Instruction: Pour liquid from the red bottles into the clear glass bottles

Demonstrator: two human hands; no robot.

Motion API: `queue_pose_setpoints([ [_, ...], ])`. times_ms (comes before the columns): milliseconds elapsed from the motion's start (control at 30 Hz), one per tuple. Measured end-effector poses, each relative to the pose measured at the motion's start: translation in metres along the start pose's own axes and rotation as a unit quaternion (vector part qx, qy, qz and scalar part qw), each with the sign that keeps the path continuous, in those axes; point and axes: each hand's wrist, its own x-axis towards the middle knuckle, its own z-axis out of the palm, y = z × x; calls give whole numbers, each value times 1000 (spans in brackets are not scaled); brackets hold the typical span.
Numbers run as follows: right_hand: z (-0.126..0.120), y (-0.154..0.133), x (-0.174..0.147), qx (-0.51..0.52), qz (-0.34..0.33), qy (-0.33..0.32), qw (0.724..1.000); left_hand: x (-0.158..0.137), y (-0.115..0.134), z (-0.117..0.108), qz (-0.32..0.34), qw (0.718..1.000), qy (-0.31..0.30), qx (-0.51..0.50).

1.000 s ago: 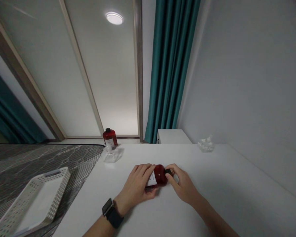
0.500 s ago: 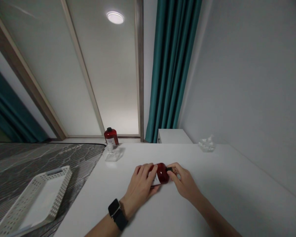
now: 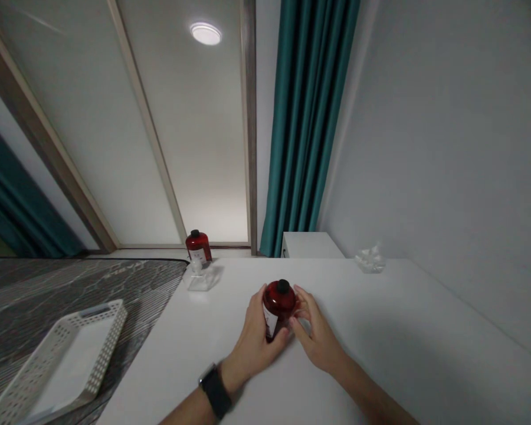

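A dark red bottle [image 3: 279,300] with a black cap and a white label stands nearly upright on the white table, in front of me. My left hand [image 3: 254,339] wraps its left side, thumb across the lower front. On the other side, my right hand [image 3: 316,333] has its fingertips at the bottle's right edge. Between that thumb and fingers shows a small see-through piece, seemingly clear plastic; its exact shape is unclear. A black watch sits on my left wrist.
A second red bottle [image 3: 198,246] stands at the table's far left corner, behind a piece of clear plastic [image 3: 201,278]. More crumpled clear plastic [image 3: 370,260] lies at the far right. Left of the table is a white perforated basket [image 3: 108,339] on a grey patterned surface.
The bottle has turned from lying on its side, cap pointing right, to standing with its cap up. My right hand has left the cap and is now at the bottle's side.
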Motion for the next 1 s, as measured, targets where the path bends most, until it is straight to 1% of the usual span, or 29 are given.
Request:
queue_pose_setpoints([
  [67, 1, 1, -2, 2, -2, 3, 1000, -2, -3, -3, 20, 1000, -20, -5],
  [133, 1, 1, -3, 3, -8, -13, 1000, -2, -5, -6, 34, 999, -35, -15],
  [233, 2, -1, -4, 10, -9, -32, 999, -2, -3, -13, 33, 997, -58, -37],
  [333, 4, -3, -2, 34, 10, -26, 999, 0, 5, -17, 30, 995, -82, -40],
  [433, 5, -4, 2, 68, 30, -1, 997, 0, 15, -19, 36, 994, -101, -35],
  [533, 4, -2, 5, 81, 44, 41, 995, 0, 25, -21, 50, 990, -124, -37],
  [667, 1, 4, 8, 32, 57, 99, 993, 6, 37, -29, 73, 986, -151, -10],
  [767, 0, 4, 8, 0, 45, 113, 993, 11, 38, -42, 104, 981, -162, 41],
  [833, 1, 2, 8, -15, 39, 113, 993, 13, 32, -52, 123, 977, -152, 83],
  [900, 5, 0, 8, -23, 42, 113, 992, 13, 19, -61, 125, 976, -132, 117],
  [1000, 14, 0, 10, -28, 49, 101, 993, 11, -2, -70, 96, 984, -54, 139],
])
